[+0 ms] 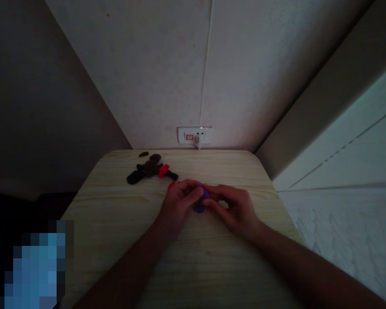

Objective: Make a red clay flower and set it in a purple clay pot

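Both hands meet over the middle of the table around a small purple lump of what looks like modelling clay [199, 208]. My left hand [182, 204] grips it with the thumb on top. From the other side, my right hand [233, 206] pinches it between thumb and fingertips. Part of the lump is covered by the fingers. Just beyond my left hand, a bit of red [171, 185] shows, mostly hidden. Farther back lies a cluster of soft-looking pieces: a black one [135, 177], brown ones [151, 166] and a red one [163, 171].
The pale wooden table [116, 240] has rounded far corners and stands against a wall. A socket [195, 135] with a plug and white cable is just above its back edge. To the right is a white quilted surface [344, 231]. A pixelated blue patch covers the lower left.
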A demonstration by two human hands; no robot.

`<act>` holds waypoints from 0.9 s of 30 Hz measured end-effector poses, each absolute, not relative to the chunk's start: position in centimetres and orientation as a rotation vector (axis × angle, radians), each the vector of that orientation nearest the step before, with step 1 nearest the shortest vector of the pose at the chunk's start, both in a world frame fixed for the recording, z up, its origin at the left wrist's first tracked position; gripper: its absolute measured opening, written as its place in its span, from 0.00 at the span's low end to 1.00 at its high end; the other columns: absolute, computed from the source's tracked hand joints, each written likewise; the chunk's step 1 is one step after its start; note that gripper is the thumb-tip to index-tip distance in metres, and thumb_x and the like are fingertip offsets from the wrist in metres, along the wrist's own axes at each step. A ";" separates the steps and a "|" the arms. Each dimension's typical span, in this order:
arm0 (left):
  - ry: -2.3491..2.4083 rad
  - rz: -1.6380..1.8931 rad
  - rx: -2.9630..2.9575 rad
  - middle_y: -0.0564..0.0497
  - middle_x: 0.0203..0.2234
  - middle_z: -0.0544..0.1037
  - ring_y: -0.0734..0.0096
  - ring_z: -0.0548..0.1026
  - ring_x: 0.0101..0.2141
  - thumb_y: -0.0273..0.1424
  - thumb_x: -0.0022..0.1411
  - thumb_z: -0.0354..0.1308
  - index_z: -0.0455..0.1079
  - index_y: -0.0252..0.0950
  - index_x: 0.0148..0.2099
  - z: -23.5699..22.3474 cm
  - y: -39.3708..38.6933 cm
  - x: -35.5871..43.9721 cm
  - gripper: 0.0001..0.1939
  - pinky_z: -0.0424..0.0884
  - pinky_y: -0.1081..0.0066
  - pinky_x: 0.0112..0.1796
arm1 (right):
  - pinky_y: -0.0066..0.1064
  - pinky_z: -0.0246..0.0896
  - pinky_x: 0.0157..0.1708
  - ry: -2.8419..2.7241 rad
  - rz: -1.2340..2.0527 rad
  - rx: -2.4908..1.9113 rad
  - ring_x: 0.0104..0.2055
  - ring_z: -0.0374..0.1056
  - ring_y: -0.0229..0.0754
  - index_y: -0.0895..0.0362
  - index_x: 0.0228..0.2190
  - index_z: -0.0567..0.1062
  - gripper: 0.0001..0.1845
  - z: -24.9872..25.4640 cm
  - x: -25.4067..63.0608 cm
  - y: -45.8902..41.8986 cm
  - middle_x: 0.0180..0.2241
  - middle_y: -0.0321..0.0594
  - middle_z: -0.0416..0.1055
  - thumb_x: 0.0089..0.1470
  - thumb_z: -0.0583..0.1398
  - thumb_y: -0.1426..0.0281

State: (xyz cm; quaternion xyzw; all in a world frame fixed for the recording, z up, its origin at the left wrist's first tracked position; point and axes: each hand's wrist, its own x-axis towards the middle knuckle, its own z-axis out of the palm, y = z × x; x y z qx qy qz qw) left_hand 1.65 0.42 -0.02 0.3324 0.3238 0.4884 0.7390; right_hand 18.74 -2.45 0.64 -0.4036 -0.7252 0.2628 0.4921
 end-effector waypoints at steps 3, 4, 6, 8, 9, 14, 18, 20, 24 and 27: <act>0.684 1.074 0.722 0.49 0.32 0.83 0.71 0.79 0.32 0.33 0.50 0.77 0.80 0.34 0.40 0.0 0.4 1.8 0.15 0.74 0.72 0.35 | 0.29 0.78 0.33 -1.671 0.661 -0.978 0.31 0.79 0.40 0.54 0.51 0.79 0.16 0.3 18.7 -2.5 0.36 0.41 0.83 0.61 0.66 0.70; 0.681 1.065 0.735 0.49 0.33 0.83 0.71 0.79 0.32 0.33 0.50 0.77 0.81 0.35 0.40 0.0 0.4 1.8 0.15 0.74 0.72 0.35 | 0.29 0.78 0.33 -1.648 0.673 -0.980 0.32 0.79 0.40 0.54 0.52 0.78 0.17 0.3 18.7 -2.5 0.36 0.41 0.83 0.61 0.66 0.70; 0.699 1.052 0.774 0.49 0.31 0.83 0.71 0.78 0.30 0.34 0.50 0.77 0.81 0.35 0.38 -0.1 0.4 1.7 0.14 0.73 0.72 0.34 | 0.28 0.78 0.32 -1.626 0.708 -0.986 0.31 0.79 0.39 0.54 0.52 0.77 0.17 0.2 18.7 -2.6 0.35 0.41 0.83 0.61 0.66 0.71; 0.735 1.059 0.816 0.49 0.29 0.83 0.71 0.77 0.29 0.36 0.51 0.76 0.81 0.35 0.37 -0.2 0.4 1.6 0.13 0.72 0.72 0.32 | 0.27 0.77 0.30 -1.620 0.755 -0.985 0.29 0.79 0.39 0.53 0.52 0.76 0.16 0.4 18.7 -2.7 0.33 0.39 0.82 0.62 0.65 0.70; 0.750 1.065 0.838 0.49 0.29 0.82 0.72 0.77 0.29 0.36 0.51 0.76 0.82 0.35 0.37 -0.3 0.4 1.5 0.13 0.72 0.73 0.32 | 0.27 0.77 0.30 -1.618 0.775 -0.983 0.28 0.79 0.38 0.54 0.51 0.76 0.16 0.5 18.7 -2.7 0.32 0.39 0.82 0.62 0.65 0.69; 0.751 1.043 0.940 0.49 0.28 0.82 0.71 0.76 0.29 0.38 0.55 0.74 0.82 0.35 0.37 -0.7 0.5 1.1 0.12 0.71 0.73 0.31 | 0.26 0.75 0.28 -1.640 0.760 -0.993 0.27 0.78 0.37 0.54 0.52 0.76 0.17 0.6 18.8 -2.6 0.31 0.38 0.82 0.62 0.65 0.68; 0.769 1.042 0.997 0.47 0.30 0.84 0.70 0.77 0.30 0.37 0.56 0.73 0.83 0.35 0.38 -1.0 0.6 1.0 0.12 0.72 0.73 0.32 | 0.26 0.75 0.26 -1.644 0.698 -1.012 0.26 0.76 0.37 0.56 0.47 0.79 0.13 0.4 18.8 -2.5 0.32 0.41 0.82 0.61 0.67 0.68; 0.776 1.047 1.021 0.47 0.30 0.84 0.70 0.77 0.30 0.38 0.56 0.73 0.83 0.35 0.38 -1.0 0.5 1.0 0.12 0.72 0.72 0.32 | 0.27 0.75 0.28 -1.651 0.684 -1.005 0.27 0.76 0.37 0.56 0.47 0.80 0.13 0.3 18.9 -2.6 0.34 0.41 0.82 0.61 0.66 0.68; 0.762 1.059 0.998 0.47 0.29 0.83 0.69 0.77 0.29 0.39 0.56 0.73 0.81 0.35 0.39 -0.7 0.3 1.3 0.14 0.72 0.72 0.31 | 0.28 0.76 0.28 -1.654 0.657 -0.993 0.28 0.76 0.37 0.55 0.48 0.79 0.13 0.3 19.1 -2.7 0.35 0.42 0.82 0.61 0.66 0.69; 0.720 1.075 0.935 0.49 0.29 0.82 0.70 0.77 0.28 0.38 0.54 0.74 0.78 0.35 0.43 -0.4 0.1 1.6 0.17 0.71 0.71 0.31 | 0.28 0.74 0.27 -1.626 0.607 -1.004 0.27 0.74 0.37 0.54 0.49 0.79 0.14 0.2 19.5 -2.7 0.36 0.42 0.81 0.61 0.66 0.70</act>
